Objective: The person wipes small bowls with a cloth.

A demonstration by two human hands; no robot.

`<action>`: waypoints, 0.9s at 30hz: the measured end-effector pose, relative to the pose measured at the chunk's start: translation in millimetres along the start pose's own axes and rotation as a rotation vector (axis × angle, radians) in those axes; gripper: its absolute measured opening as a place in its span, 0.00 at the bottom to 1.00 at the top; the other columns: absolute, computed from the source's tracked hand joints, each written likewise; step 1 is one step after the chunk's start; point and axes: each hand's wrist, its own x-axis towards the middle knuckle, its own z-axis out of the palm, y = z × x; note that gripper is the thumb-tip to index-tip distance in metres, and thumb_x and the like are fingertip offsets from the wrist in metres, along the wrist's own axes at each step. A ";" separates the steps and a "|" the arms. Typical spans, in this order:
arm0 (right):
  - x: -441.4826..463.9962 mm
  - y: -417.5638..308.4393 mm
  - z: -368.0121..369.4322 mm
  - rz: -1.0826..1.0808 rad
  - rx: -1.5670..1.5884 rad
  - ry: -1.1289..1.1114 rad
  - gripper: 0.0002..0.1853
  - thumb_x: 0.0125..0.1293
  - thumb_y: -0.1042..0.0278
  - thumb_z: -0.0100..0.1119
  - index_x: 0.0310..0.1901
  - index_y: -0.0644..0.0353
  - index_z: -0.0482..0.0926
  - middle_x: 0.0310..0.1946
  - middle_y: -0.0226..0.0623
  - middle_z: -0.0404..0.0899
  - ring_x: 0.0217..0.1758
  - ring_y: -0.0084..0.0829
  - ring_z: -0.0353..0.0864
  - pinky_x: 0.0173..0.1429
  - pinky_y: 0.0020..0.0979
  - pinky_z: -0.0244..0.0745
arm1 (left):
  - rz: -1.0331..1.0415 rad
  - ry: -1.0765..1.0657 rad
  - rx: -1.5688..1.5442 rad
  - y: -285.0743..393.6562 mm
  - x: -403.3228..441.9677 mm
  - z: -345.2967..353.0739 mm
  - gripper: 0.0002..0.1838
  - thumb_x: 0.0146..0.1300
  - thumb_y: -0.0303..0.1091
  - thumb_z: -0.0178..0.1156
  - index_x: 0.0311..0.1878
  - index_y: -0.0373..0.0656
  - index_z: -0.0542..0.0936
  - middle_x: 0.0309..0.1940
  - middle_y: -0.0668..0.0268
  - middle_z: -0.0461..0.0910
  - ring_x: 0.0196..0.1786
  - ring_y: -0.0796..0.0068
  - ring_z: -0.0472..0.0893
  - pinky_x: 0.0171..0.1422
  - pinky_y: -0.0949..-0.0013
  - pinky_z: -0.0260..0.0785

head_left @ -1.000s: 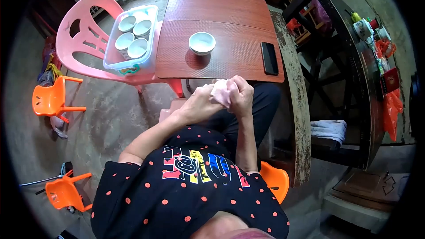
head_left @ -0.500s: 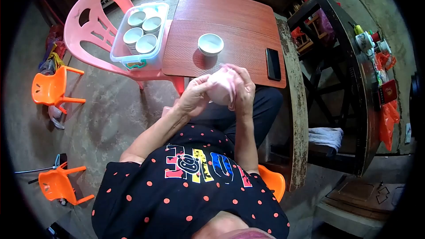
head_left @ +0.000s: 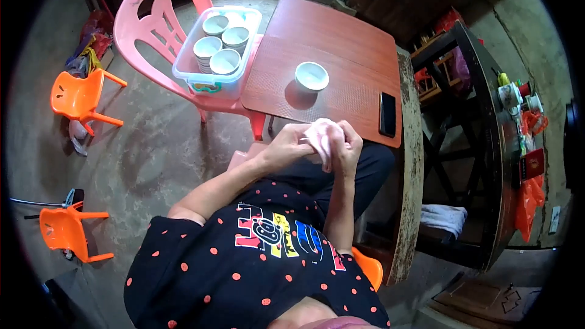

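1. Pink cloth [head_left: 325, 136], centre frame, is bunched in the closed fingers of left hand [head_left: 289, 147] and right hand [head_left: 345, 151]; anything inside is hidden.
2. Wiping seems in hand; next move likely calls for a steady two-handed hold.
3. Above, white bowl [head_left: 312, 77] on table [head_left: 359, 100].

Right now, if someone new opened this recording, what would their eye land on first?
Probably the pale pink cloth bunched between the left hand and right hand, by the near edge of the red-brown table. Next might come the lone white bowl on that table, and the see-through tub of stacked white bowls on the pink chair to its left.
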 end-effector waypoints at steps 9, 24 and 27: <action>-5.8 6.8 -11.1 0.095 0.250 0.063 0.11 0.65 0.64 0.55 0.31 0.65 0.77 0.24 0.31 0.77 0.26 0.25 0.76 0.32 0.26 0.72 | -0.075 -0.181 0.415 9.0 4.8 -6.3 0.14 0.58 0.36 0.62 0.42 0.34 0.79 0.33 0.67 0.80 0.37 0.83 0.76 0.43 0.74 0.69; 4.1 -26.0 -9.4 -0.372 -0.442 -0.080 0.12 0.63 0.65 0.48 0.42 0.58 0.79 0.40 0.48 0.79 0.47 0.35 0.79 0.51 0.35 0.72 | -0.204 -0.112 -0.073 -24.4 13.5 -8.3 0.16 0.62 0.33 0.60 0.51 0.34 0.76 0.44 0.63 0.80 0.45 0.75 0.80 0.53 0.70 0.72; -5.0 -25.2 0.5 -0.320 -0.241 0.071 0.14 0.62 0.67 0.48 0.44 0.61 0.80 0.48 0.49 0.76 0.54 0.41 0.75 0.60 0.37 0.67 | -0.285 0.012 -0.561 -17.2 15.6 -10.2 0.17 0.64 0.34 0.57 0.55 0.39 0.73 0.47 0.63 0.79 0.47 0.69 0.81 0.53 0.64 0.74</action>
